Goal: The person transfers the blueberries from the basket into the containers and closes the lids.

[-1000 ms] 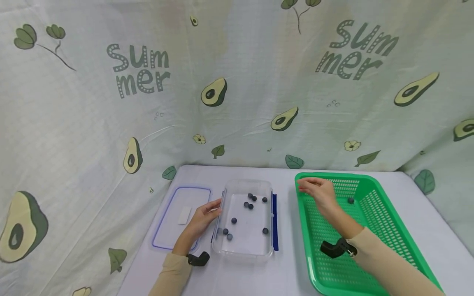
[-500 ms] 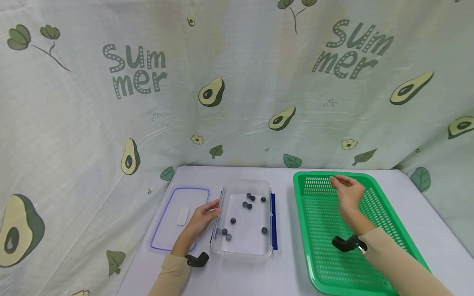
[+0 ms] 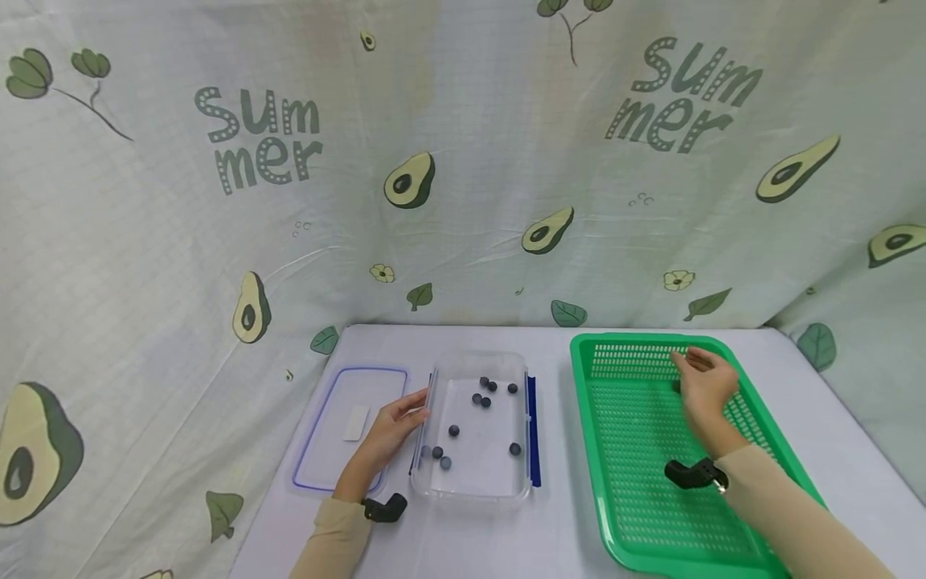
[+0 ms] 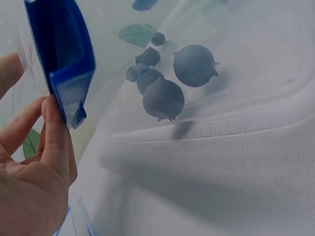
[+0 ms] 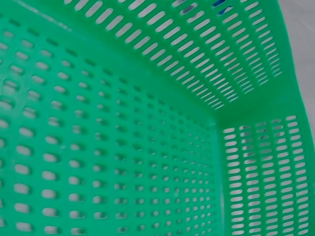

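Note:
My left hand (image 3: 394, 425) is at the left side of a clear plastic box (image 3: 473, 494). Its fairly straight fingers touch the blue latch (image 4: 74, 64), as the left wrist view shows. Several blueberries (image 3: 453, 431) lie scattered inside that box, seen blurred through its wall in the left wrist view. Over the far right part of a green basket (image 3: 590, 450) hovers my right hand (image 3: 709, 390), fingers bent downward, nothing visible between them. A dark blueberry (image 3: 676, 386) shows just left of this hand, partly hidden by it. The right wrist view shows only the slotted basket.
A clear lid with a blue seal (image 3: 318, 438) lies left of the box, with a white rectangle on it. Another blue latch (image 3: 534, 434) sticks out on the box's right side. White cloth covers the table, and a patterned curtain (image 3: 463, 241) hangs behind.
My right hand has moved right, from the basket's left rim to its far right part, near the blueberry. The left hand and the box have stayed put.

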{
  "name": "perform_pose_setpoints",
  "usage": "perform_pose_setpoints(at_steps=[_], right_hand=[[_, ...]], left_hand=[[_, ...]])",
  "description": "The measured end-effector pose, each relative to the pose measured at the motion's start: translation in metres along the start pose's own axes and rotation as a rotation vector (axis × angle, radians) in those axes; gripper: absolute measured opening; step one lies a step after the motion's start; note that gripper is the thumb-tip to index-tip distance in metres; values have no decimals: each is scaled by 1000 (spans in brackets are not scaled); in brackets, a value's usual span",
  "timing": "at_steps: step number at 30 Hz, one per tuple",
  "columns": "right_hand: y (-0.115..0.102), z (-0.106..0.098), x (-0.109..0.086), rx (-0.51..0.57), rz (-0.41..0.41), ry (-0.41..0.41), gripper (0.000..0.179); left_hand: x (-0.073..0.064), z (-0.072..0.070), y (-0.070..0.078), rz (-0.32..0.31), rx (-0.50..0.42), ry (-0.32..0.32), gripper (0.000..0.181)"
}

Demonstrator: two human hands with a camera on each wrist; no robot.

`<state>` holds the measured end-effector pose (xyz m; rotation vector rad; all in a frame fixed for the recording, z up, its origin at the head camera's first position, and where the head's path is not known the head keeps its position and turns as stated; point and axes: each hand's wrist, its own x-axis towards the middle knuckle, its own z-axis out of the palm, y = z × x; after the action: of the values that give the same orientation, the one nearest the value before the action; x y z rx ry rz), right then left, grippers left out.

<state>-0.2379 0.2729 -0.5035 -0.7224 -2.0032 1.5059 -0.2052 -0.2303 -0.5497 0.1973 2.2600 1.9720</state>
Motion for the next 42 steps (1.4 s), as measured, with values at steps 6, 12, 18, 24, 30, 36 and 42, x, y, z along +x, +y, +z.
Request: perform_pose_setpoints(at_steps=[6, 12, 18, 24, 30, 36, 42], right_hand=[[13, 2, -4, -140, -63, -48, 44], [21, 5, -5, -174, -113, -12, 40], [25, 6, -4, -184, -83, -28, 42], [28, 6, -5, -190, -67, -51, 43], [35, 9, -3, -212, -79, -53, 41], [40, 12, -3, -237, -80, -40, 41], [44, 15, -5, -275, -95, -37, 39]], left_hand=[[-1, -1, 1, -17, 1, 6, 51], [0, 0, 1, -15, -10, -1, 51], [2, -1, 1, -8, -25, -7, 51], [1, -1, -1, -17, -28, -3, 51], [1, 0, 0, -7, -30, -7, 50], [2, -1, -1, -12, -23, -25, 51], [-1, -1, 2, -37, -19, -20, 52]])
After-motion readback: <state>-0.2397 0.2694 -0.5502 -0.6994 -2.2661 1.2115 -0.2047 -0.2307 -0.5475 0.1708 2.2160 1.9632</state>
